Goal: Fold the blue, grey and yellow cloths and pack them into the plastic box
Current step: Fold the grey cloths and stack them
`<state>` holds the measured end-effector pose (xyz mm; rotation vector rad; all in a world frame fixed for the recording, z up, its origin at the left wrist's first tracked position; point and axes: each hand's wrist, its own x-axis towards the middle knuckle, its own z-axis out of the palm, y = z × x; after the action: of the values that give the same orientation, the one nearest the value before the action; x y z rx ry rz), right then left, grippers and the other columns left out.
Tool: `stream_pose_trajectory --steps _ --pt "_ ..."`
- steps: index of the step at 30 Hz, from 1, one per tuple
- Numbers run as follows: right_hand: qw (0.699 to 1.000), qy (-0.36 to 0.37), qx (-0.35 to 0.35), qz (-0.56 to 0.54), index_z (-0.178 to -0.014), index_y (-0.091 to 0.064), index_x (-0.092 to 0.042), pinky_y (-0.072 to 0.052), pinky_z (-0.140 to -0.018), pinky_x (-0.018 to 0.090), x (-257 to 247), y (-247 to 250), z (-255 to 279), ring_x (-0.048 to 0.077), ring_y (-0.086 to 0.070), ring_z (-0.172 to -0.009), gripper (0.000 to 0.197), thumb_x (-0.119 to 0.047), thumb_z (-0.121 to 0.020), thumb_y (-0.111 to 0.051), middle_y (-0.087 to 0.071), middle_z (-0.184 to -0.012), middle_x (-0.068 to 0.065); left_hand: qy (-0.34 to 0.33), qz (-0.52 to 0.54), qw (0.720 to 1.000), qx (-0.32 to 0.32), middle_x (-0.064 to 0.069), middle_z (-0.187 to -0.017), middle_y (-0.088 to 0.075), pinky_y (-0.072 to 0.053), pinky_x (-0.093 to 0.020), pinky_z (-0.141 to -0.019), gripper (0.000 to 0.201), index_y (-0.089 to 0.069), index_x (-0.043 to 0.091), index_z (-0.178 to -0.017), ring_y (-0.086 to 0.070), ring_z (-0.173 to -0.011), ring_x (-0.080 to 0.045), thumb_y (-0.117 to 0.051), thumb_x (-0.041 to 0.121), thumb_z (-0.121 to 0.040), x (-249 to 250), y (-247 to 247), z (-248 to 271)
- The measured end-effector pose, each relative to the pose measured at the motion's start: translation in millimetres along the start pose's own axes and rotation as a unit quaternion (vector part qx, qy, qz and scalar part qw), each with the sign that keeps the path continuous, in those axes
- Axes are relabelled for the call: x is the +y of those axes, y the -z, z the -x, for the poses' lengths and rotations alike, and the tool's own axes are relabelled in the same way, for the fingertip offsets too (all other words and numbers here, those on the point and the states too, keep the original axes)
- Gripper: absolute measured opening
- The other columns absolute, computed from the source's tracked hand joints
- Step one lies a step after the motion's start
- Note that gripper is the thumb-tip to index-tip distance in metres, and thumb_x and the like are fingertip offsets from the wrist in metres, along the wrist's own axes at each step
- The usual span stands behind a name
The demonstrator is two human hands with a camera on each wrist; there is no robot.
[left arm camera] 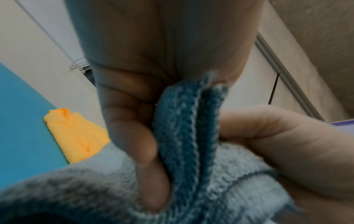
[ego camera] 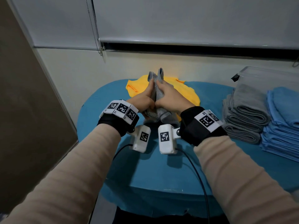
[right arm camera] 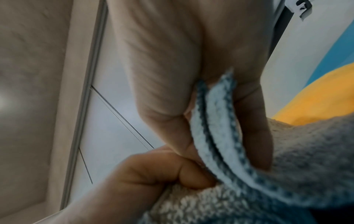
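A grey cloth [ego camera: 159,101] is held up above the blue table between both hands, its two corners sticking up side by side. My left hand [ego camera: 145,101] pinches one doubled edge of the grey cloth [left arm camera: 184,128] between thumb and fingers. My right hand [ego camera: 168,98] pinches the other doubled edge of the grey cloth [right arm camera: 216,130] and touches the left hand. Behind them a yellow cloth [ego camera: 186,92] lies spread on the table. The clear plastic box [ego camera: 265,84] stands at the far right with a grey cloth showing inside.
Stacks of folded grey cloths [ego camera: 244,120] and folded blue cloths [ego camera: 281,123] sit at the right of the table [ego camera: 100,110]. A wall and a window blind [ego camera: 178,20] rise close behind. Cables run from the wrist cameras over the front edge.
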<state>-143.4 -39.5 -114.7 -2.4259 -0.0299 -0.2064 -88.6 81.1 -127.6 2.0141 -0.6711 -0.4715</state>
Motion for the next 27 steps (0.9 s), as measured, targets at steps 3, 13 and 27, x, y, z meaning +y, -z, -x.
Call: stream_pose_trajectory --steps 3,13,27 --pt "0.999 0.006 -0.021 -0.027 -0.153 -0.004 -0.02 -0.04 -0.1 0.034 -1 0 3 0.027 -0.028 -0.14 0.092 0.001 -0.082 -0.059 -0.008 -0.159 0.003 -0.012 0.032 0.999 0.006 -0.009 -0.132 -0.04 -0.054 -0.05 -0.075 0.097 0.011 0.039 -0.147 -0.059 -0.104 -0.041 -0.042 -0.012 -0.084 -1 -1 -2" --pt "0.91 0.028 -0.046 -0.411 -0.148 0.016 -0.033 -0.046 -0.073 0.026 2 -7 7 0.023 -0.057 -0.111 0.086 0.008 -0.091 -0.034 -0.01 -0.159 0.003 -0.055 0.108 0.991 0.05 0.005 -0.128 -0.046 -0.047 -0.015 -0.076 0.078 -0.002 0.026 -0.151 -0.055 -0.091 0.001 -0.051 0.009 -0.092 -5 -1 -7" --pt "0.863 -0.171 0.054 -0.472 -0.131 -0.05 -0.018 -0.047 -0.091 0.043 60 -16 5 0.029 -0.057 -0.107 0.053 -0.055 -0.097 -0.035 -0.06 -0.121 0.007 -0.126 0.251 0.951 0.128 -0.003 -0.093 -0.055 -0.044 -0.03 -0.059 0.062 -0.035 0.017 -0.14 -0.051 -0.069 -0.019 -0.038 -0.009 -0.084 48 3 -5"
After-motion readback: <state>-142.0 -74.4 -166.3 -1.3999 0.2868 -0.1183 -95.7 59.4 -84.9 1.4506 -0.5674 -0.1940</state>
